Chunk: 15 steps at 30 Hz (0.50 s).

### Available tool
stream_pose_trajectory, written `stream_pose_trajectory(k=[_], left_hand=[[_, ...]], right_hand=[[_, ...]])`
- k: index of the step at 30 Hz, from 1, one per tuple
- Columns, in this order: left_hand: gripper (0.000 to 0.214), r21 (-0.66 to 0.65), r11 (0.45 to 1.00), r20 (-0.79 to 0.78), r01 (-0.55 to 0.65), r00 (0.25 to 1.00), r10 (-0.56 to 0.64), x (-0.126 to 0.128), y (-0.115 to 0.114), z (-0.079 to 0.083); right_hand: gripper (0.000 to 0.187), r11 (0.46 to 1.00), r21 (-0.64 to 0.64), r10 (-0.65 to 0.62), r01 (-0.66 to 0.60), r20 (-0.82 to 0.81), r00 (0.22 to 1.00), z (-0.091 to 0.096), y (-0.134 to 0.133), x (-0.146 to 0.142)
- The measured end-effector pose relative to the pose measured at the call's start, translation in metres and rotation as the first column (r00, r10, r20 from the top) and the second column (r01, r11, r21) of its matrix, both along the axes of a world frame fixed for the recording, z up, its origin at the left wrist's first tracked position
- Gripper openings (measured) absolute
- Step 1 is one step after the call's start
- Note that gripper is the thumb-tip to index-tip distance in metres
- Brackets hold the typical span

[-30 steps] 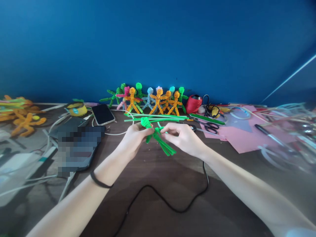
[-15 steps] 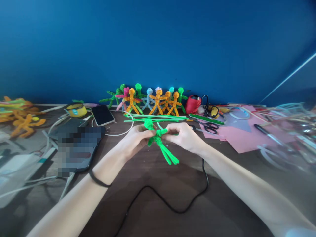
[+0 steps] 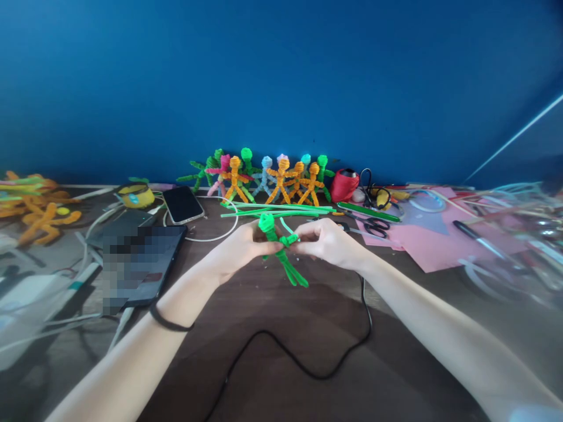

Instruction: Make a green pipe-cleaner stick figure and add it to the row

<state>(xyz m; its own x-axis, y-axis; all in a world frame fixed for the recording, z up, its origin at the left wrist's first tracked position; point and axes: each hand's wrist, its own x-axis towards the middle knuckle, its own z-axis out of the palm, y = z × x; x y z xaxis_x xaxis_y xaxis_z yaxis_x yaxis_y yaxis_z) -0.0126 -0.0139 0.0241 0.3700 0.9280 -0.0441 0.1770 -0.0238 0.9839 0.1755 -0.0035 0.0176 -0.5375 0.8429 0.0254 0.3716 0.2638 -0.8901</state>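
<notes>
A bright green pipe cleaner figure (image 3: 284, 256) hangs over the table between my hands, tilted, with its wrapped head up and its legs slanting down to the right. My left hand (image 3: 246, 243) pinches its body from the left, thumb in front. With thumb and fingertips, my right hand (image 3: 325, 241) grips the short arm on the figure's right side. Part of the body is hidden behind my left thumb. Just beyond lie loose green pipe cleaners (image 3: 281, 209). Behind them stands a row of finished pipe cleaner figures (image 3: 279, 179) in several colours.
To the left are a phone (image 3: 182, 205), a dark tablet-like device (image 3: 149, 264) and orange pipe cleaner figures (image 3: 48, 220). On the right lie scissors (image 3: 376, 227), pink paper (image 3: 428, 246) and a red pouch (image 3: 343, 186). A black cable (image 3: 303, 366) curves across the table in front.
The green figure has turned slightly, its legs swinging left and up a little. My left thumb has shifted across its body. My right hand has stayed nearly in place.
</notes>
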Motion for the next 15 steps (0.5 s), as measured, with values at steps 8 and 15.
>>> stream_pose_trajectory(k=[8,15], left_hand=[[0.017,0.112,0.993,-0.154,-0.023,0.987,0.04,-0.0017,0.0022,-0.0056],[0.012,0.117,0.993,-0.14,0.019,0.99,-0.002,-0.0007,-0.0002,-0.0042]], right_hand=[[0.024,1.0,0.027,0.014,-0.015,0.033,0.999,-0.0037,0.0018,0.0016],[0.025,0.999,0.003,0.032,-0.033,0.103,0.994,-0.0026,0.0023,0.0019]])
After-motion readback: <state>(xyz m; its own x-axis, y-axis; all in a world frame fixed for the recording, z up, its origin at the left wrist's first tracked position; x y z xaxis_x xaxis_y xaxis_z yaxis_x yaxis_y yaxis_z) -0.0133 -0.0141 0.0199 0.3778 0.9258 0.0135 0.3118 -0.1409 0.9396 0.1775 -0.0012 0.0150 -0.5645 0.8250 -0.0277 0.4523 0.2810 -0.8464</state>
